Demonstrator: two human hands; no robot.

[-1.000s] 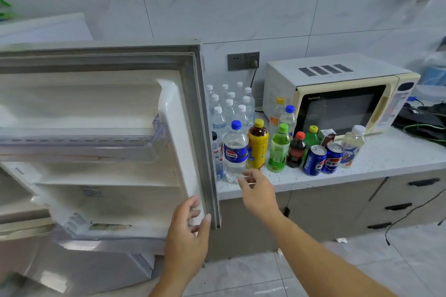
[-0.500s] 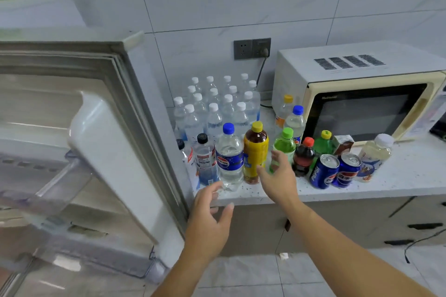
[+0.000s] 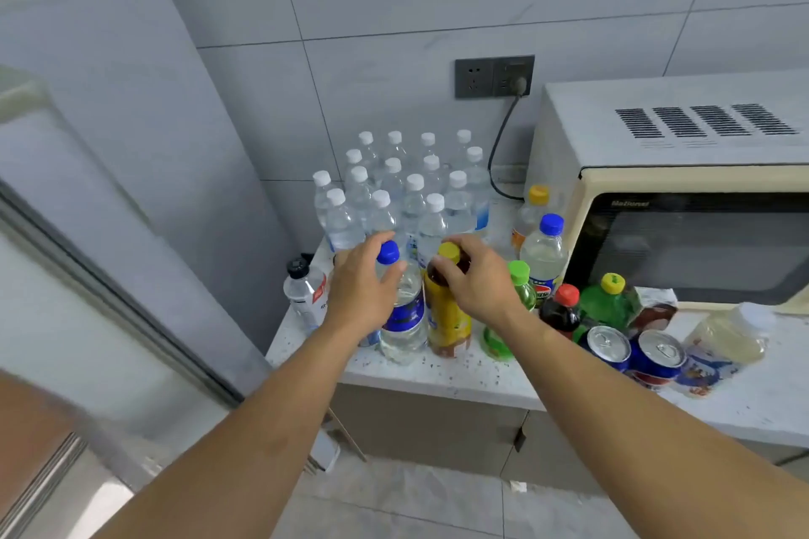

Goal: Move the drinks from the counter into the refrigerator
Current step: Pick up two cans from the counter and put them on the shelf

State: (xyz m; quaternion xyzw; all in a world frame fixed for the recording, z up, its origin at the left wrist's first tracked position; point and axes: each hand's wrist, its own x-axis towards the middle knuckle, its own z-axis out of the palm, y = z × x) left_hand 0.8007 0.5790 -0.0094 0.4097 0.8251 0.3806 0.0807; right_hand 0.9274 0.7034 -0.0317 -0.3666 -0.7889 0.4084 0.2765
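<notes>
Many drinks stand on the speckled white counter (image 3: 442, 376). My left hand (image 3: 361, 291) wraps the neck of a clear bottle with a blue cap and blue label (image 3: 405, 319). My right hand (image 3: 477, 276) grips the neck of a brown tea bottle with a yellow cap and yellow label (image 3: 446, 319) right beside it. Both bottles stand upright on the counter near its front edge. The refrigerator (image 3: 131, 171) stands at the left, its open door (image 3: 65, 319) blurred in the lower left.
Several white-capped water bottles (image 3: 407, 188) cluster behind my hands. A black-capped bottle (image 3: 304, 289) stands at the counter's left end. Green bottles, a red-capped cola (image 3: 562, 311), two blue cans (image 3: 634, 354) and a pale bottle (image 3: 726, 341) lie right, before the microwave (image 3: 683, 188).
Both hands rose from the counter's front edge to the bottle necks and closed round them. The view swung right, so the fridge door slid to the left edge.
</notes>
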